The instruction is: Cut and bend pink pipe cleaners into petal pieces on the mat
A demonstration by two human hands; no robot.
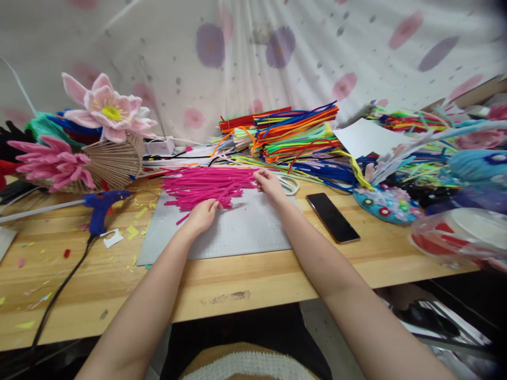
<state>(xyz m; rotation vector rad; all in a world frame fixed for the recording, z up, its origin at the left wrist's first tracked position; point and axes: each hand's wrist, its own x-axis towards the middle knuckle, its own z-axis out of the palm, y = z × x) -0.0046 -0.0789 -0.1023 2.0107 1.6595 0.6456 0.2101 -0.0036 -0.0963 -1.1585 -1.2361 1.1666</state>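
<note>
A wide pile of magenta pipe cleaners (198, 184) lies across the back of the grey cutting mat (245, 232). At the pile's front edge my left hand (204, 215) has its fingers closed, with a magenta strand at the fingertips. My right hand (269, 184) is at the pile's right end, its thumb and fingers pinched together around the strand ends there. How many strands the right fingers hold is too small to tell.
A blue glue gun (99, 208) and pink fuzzy flowers (109, 112) are at the left. A black phone (332, 216) lies right of the mat. Colourful pipe cleaner bundles (297, 132) are stacked behind. A decorated blue piece (386, 203) sits at the right.
</note>
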